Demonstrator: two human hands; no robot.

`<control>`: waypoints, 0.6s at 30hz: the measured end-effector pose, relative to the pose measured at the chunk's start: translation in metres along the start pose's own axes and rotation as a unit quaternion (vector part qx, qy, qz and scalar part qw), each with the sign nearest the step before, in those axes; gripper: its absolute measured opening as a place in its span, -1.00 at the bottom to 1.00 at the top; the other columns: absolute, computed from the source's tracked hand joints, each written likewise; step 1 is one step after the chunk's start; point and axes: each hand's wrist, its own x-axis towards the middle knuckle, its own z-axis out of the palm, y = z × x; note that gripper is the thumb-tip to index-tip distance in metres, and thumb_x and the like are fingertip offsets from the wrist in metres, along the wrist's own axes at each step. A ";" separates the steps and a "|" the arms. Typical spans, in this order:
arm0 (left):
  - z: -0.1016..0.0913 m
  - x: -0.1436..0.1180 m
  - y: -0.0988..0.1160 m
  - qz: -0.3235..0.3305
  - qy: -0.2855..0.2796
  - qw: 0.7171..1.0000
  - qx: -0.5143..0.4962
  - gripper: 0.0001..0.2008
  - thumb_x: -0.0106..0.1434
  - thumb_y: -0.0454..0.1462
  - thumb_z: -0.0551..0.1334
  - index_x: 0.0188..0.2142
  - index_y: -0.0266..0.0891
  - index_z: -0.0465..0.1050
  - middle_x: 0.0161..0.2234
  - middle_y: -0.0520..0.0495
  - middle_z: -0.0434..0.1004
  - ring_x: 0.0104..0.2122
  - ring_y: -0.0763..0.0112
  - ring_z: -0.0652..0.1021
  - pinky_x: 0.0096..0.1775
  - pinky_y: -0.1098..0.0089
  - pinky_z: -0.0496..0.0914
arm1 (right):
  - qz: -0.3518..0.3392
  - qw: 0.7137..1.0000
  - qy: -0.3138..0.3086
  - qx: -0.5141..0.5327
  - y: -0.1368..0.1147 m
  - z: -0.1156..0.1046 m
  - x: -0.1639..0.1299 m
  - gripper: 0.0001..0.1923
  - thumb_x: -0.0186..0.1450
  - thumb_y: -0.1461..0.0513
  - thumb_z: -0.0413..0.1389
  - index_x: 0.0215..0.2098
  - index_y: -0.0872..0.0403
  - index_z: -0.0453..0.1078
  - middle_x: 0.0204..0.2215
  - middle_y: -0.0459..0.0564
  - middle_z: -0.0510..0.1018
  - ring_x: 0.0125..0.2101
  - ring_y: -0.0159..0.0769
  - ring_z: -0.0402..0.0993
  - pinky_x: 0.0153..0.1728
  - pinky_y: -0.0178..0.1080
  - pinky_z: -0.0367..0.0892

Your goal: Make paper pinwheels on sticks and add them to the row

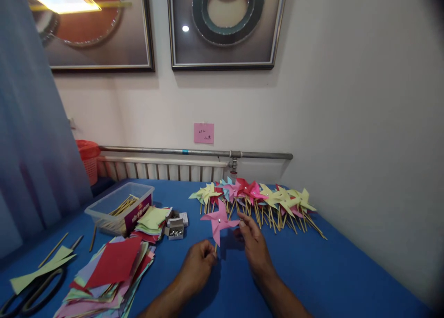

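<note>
My left hand grips the thin wooden stick of a pink paper pinwheel, holding it upright above the blue table. My right hand reaches up beside it, fingertips touching the right blade of the pinwheel. Just behind lies a row of several finished pinwheels in yellow, pink, red and light blue, their sticks pointing toward me.
A clear plastic box of sticks stands at the left. Stacks of coloured paper squares lie in front of it, with small boxes of pins beside them. Scissors and paper strips lie at the far left. A radiator and pipe run along the wall.
</note>
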 end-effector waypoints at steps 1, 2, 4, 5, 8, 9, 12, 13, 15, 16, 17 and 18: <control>0.000 0.000 0.001 -0.001 0.000 1.000 0.000 -0.85 0.11 -0.25 0.22 -0.53 -0.22 0.30 -0.63 0.14 0.21 -0.58 0.52 0.22 -0.46 0.46 0.08 | -0.003 1.000 -0.003 -0.006 0.000 0.000 0.000 -0.43 0.18 -0.15 0.21 -0.01 0.03 0.48 -0.42 -0.02 0.59 -0.39 -0.17 0.50 -0.36 -0.19 0.35; 0.000 -0.001 0.001 -0.003 0.002 1.000 -0.002 -0.85 0.10 -0.26 0.23 -0.54 -0.22 0.30 -0.63 0.14 0.21 -0.57 0.52 0.23 -0.46 0.46 0.08 | -0.004 1.000 -0.004 -0.009 -0.001 0.001 -0.001 -0.44 0.17 -0.15 0.21 -0.03 0.03 0.49 -0.43 -0.02 0.58 -0.39 -0.17 0.49 -0.36 -0.19 0.35; 0.000 -0.001 0.001 -0.007 0.006 1.000 -0.006 -0.85 0.09 -0.27 0.24 -0.54 -0.22 0.31 -0.63 0.14 0.21 -0.57 0.52 0.23 -0.46 0.46 0.08 | -0.004 1.000 -0.006 -0.011 -0.002 0.001 -0.001 -0.48 0.16 -0.15 0.22 -0.11 0.03 0.50 -0.44 -0.03 0.58 -0.39 -0.17 0.48 -0.36 -0.20 0.34; 0.000 -0.001 0.001 -0.008 0.007 1.000 -0.008 -0.85 0.09 -0.27 0.25 -0.54 -0.22 0.31 -0.63 0.14 0.20 -0.57 0.51 0.22 -0.46 0.46 0.08 | -0.002 1.000 -0.008 -0.010 -0.003 0.002 -0.001 -0.51 0.16 -0.14 0.23 -0.16 0.03 0.50 -0.44 -0.03 0.57 -0.39 -0.17 0.48 -0.37 -0.20 0.34; 0.001 0.000 -0.001 -0.007 0.009 1.000 -0.016 -0.84 0.08 -0.26 0.26 -0.54 -0.22 0.30 -0.63 0.14 0.20 -0.56 0.51 0.22 -0.46 0.46 0.06 | 0.006 1.000 -0.011 -0.002 -0.005 0.003 -0.002 -0.59 0.13 -0.12 0.25 -0.30 0.02 0.48 -0.49 -0.06 0.54 -0.43 -0.20 0.45 -0.38 -0.22 0.32; 0.001 0.000 -0.001 -0.007 0.010 1.000 -0.018 -0.83 0.08 -0.25 0.26 -0.54 -0.22 0.30 -0.63 0.14 0.20 -0.56 0.51 0.22 -0.46 0.46 0.06 | 0.009 1.000 -0.013 -0.001 -0.005 0.003 -0.003 -0.61 0.13 -0.11 0.26 -0.34 0.03 0.47 -0.51 -0.08 0.52 -0.45 -0.22 0.43 -0.39 -0.22 0.30; 0.001 0.001 -0.002 -0.006 0.013 1.000 -0.018 -0.83 0.09 -0.23 0.27 -0.53 -0.22 0.31 -0.63 0.14 0.21 -0.56 0.51 0.22 -0.46 0.45 0.05 | 0.020 1.000 -0.022 -0.002 -0.007 0.005 -0.005 -0.64 0.13 -0.08 0.26 -0.42 0.03 0.44 -0.57 -0.12 0.46 -0.49 -0.27 0.37 -0.41 -0.25 0.26; 0.001 0.001 -0.001 -0.005 0.013 1.000 -0.016 -0.83 0.09 -0.23 0.27 -0.53 -0.22 0.31 -0.63 0.13 0.22 -0.56 0.51 0.22 -0.46 0.45 0.05 | 0.024 0.999 -0.027 -0.003 -0.007 0.006 -0.007 -0.64 0.13 -0.08 0.26 -0.44 0.03 0.42 -0.58 -0.13 0.45 -0.50 -0.28 0.35 -0.42 -0.26 0.25; 0.000 0.000 0.000 -0.004 0.014 1.000 -0.018 -0.82 0.09 -0.22 0.27 -0.52 -0.22 0.32 -0.62 0.13 0.23 -0.56 0.50 0.23 -0.46 0.45 0.06 | 0.035 0.998 -0.042 -0.006 -0.006 0.008 -0.009 -0.63 0.12 -0.08 0.26 -0.48 0.03 0.40 -0.60 -0.14 0.42 -0.52 -0.30 0.32 -0.46 -0.28 0.21; 0.000 0.000 0.001 -0.004 0.015 1.000 -0.022 -0.81 0.09 -0.21 0.27 -0.52 -0.22 0.31 -0.62 0.13 0.23 -0.55 0.50 0.23 -0.46 0.45 0.06 | 0.041 0.998 -0.054 -0.009 -0.005 0.009 -0.011 -0.62 0.12 -0.09 0.25 -0.49 0.03 0.38 -0.61 -0.15 0.40 -0.54 -0.32 0.30 -0.49 -0.29 0.18; 0.000 0.000 0.002 -0.005 0.017 1.000 -0.026 -0.80 0.09 -0.20 0.28 -0.53 -0.22 0.31 -0.62 0.13 0.23 -0.55 0.50 0.22 -0.46 0.45 0.06 | 0.047 0.997 -0.066 -0.012 -0.004 0.010 -0.013 -0.61 0.12 -0.09 0.25 -0.50 0.03 0.36 -0.62 -0.16 0.38 -0.56 -0.34 0.27 -0.51 -0.30 0.15; 0.000 -0.001 0.003 -0.005 0.019 0.999 -0.030 -0.79 0.09 -0.19 0.29 -0.53 -0.22 0.31 -0.63 0.13 0.22 -0.55 0.50 0.22 -0.46 0.45 0.06 | 0.053 0.995 -0.079 -0.015 -0.002 0.012 -0.014 -0.61 0.13 -0.09 0.24 -0.51 0.03 0.35 -0.63 -0.17 0.37 -0.58 -0.36 0.23 -0.53 -0.31 0.12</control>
